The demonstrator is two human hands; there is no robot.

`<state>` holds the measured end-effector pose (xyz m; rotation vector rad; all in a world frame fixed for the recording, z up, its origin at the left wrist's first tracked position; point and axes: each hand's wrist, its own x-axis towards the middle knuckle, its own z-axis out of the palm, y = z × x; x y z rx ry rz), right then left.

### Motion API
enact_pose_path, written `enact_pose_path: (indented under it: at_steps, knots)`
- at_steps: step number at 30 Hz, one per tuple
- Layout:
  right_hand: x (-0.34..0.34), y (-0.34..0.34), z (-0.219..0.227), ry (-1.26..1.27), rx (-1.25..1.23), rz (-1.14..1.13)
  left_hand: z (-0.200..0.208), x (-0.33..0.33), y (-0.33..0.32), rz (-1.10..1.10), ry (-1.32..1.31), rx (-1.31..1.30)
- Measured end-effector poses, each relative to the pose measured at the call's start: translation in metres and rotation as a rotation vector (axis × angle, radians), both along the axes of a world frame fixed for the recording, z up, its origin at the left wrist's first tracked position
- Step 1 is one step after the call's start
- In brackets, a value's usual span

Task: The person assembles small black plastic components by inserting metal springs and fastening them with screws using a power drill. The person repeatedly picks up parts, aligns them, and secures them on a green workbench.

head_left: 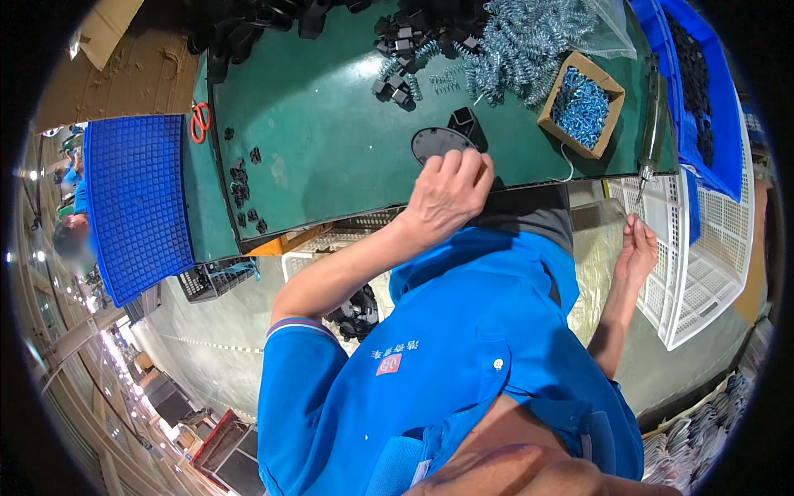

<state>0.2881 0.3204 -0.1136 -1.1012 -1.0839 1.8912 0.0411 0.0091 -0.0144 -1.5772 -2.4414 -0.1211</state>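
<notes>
My left hand (pixel 449 195) is closed on a black plastic part with an oval plate (pixel 438 144), at the near edge of the green table. Right beside the plate stands a black square socket (pixel 465 124); whether the two are joined I cannot tell. Off to the right, my right hand (pixel 637 250) has its thumb and fingers pinched together just below the bit of a power screwdriver (pixel 653 124), which points down past the table edge. What the pinch holds, if anything, is too small to make out.
A small cardboard box of bluish screws (pixel 581 107) sits on the green table (pixel 331 124). Behind it lie coil springs (pixel 529 45) and black plastic blocks (pixel 404 41). Blue bins (pixel 732 169) and white crates (pixel 691 306) stand right, red-handled scissors (pixel 199 122) left.
</notes>
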Motion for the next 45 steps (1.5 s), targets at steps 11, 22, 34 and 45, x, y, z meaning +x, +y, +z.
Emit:
enact_pose_path:
  at_steps: [11,22,34,45]
  knots:
    - [-0.031,-0.007,-0.002,0.078,-0.126,-0.066,-0.014,-0.085,0.001,0.177,-0.323,0.283]
    - [-0.045,-0.02,-0.003,0.198,-0.256,-0.211,-0.042,-0.14,0.019,0.245,-0.417,0.053]
    - [-0.043,-0.016,-0.009,0.204,-0.059,-0.234,-0.011,-0.097,0.02,0.071,-0.925,0.319]
    - [-0.044,-0.024,-0.001,0.038,0.223,-0.219,0.005,-0.079,0.009,0.262,-0.856,0.258]
